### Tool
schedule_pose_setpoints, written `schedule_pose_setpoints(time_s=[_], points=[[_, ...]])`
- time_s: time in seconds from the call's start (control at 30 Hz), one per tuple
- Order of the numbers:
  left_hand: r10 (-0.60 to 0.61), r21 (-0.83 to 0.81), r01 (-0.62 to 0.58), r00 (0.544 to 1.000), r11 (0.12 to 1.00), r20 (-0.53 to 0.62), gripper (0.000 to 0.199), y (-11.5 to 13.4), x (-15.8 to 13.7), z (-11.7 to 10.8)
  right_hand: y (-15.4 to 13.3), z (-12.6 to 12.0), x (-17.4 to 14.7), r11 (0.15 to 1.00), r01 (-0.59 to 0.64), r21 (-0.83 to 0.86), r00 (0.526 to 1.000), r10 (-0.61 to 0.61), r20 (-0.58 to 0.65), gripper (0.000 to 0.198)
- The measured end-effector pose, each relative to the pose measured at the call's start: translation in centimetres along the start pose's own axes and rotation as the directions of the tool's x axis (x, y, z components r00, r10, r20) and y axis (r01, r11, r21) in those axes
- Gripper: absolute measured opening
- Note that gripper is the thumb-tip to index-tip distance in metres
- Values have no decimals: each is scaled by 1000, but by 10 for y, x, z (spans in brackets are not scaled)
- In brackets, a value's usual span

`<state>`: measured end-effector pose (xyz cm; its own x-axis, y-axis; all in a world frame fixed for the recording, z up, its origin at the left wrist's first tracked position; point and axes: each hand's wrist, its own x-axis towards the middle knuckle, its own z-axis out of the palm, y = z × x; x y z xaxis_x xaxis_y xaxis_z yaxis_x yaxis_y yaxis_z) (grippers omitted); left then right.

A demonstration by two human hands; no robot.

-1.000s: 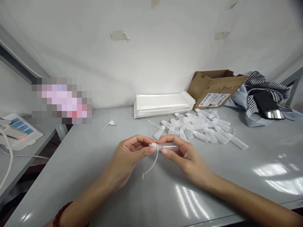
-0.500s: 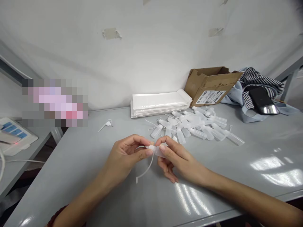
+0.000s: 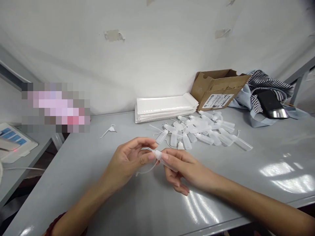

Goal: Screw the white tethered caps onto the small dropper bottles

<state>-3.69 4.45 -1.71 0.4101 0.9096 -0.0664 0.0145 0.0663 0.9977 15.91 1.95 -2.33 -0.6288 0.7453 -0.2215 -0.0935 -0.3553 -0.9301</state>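
My right hand (image 3: 180,165) grips a small translucent squeeze bottle (image 3: 169,166) between thumb and fingers, its nozzle end pointing left. A white cap (image 3: 157,154) with a thin needle-like tip sits on the bottle, and a thin white strap (image 3: 149,171) dangles from it. Around that tip, my left hand (image 3: 134,155) has its thumb and index finger apart; the thumb is close to the cap, and whether it touches cannot be made out. Beyond the hands lies a loose pile of similar bottles (image 3: 201,126) with straps.
A separate white cap with strap (image 3: 112,128) lies on the grey table (image 3: 98,203) at left. Against the wall are a stack of white padded envelopes (image 3: 164,106) and an open cardboard box (image 3: 219,88). Striped cloth (image 3: 261,82) and a black device (image 3: 272,105) are at right.
My left finger and thumb have parted from their pinch on the cap, baring its tip. The bottle has tilted, nozzle up to the left, and the strap has swung.
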Motion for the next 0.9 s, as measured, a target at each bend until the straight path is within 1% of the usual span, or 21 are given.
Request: schedule_pose_setpoints(time_s=[0.03,0.07,0.1,0.13,0.2,0.23,0.3,0.37,0.43,0.47,0.5,0.53,0.6,0.67,0.7,0.73,0.77,0.8,0.83,0.87,0.9], points=[[-16,51,17,1000,999,-20,19,1,0,0,1,2,-1,988,55,-147,996,-64,-57,31],[-25,121,28,999,992,-32,19,2,-1,0,2,4,-3,945,105,-309,985,-142,-100,28],[-30,203,37,999,978,-38,25,4,-2,0,4,5,-4,875,146,-462,967,-224,-118,27],[-36,285,45,999,957,-38,33,5,-2,2,6,6,-4,786,175,-593,948,-298,-115,27],[-50,411,54,999,910,-19,45,6,-3,4,9,7,-5,612,199,-766,919,-388,-71,29],[-70,447,63,998,893,-1,47,7,-4,6,11,7,-5,545,205,-813,915,-401,-38,30],[-122,478,86,991,874,45,47,7,-4,7,13,6,-4,457,212,-864,916,-400,14,31],[-159,494,105,985,863,70,47,7,-5,7,14,5,-3,418,218,-882,920,-390,42,32],[-168,504,117,984,856,56,47,8,-5,6,13,5,-2,409,214,-887,922,-386,44,31],[-165,506,116,985,855,51,45,8,-5,6,13,5,-2,420,205,-884,924,-382,32,30],[-157,506,109,986,856,53,42,9,-6,6,12,5,-2,449,192,-873,927,-374,12,28],[-142,507,92,988,857,60,38,10,-6,6,11,5,-2,501,173,-848,932,-361,-23,27],[-83,516,27,993,856,86,29,12,-6,6,7,6,-3,660,117,-742,947,-299,-117,23],[7,524,-65,994,849,113,21,12,-6,5,3,6,-3,848,45,-529,972,-160,-173,23],[51,524,-109,991,845,125,19,12,-6,4,1,5,-3,922,6,-387,985,-73,-159,24],[85,519,-145,987,842,137,18,11,-6,4,-1,5,-3,970,-33,-242,993,3,-120,26],[106,512,-166,984,843,145,17,10,-5,3,-2,4,-3,991,-68,-112,996,60,-66,28],[110,505,-172,983,846,150,17,10,-5,3,-3,4,-2,996,-94,-10,996,94,-15,29],[105,499,-168,983,850,151,17,9,-5,3,-4,3,-2,993,-107,52,994,107,21,30],[99,495,-161,984,854,150,17,9,-5,3,-4,3,-2,992,-106,70,994,104,32,30],[92,496,-154,985,855,147,17,8,-5,3,-4,3,-3,995,-89,44,996,88,19,29]])
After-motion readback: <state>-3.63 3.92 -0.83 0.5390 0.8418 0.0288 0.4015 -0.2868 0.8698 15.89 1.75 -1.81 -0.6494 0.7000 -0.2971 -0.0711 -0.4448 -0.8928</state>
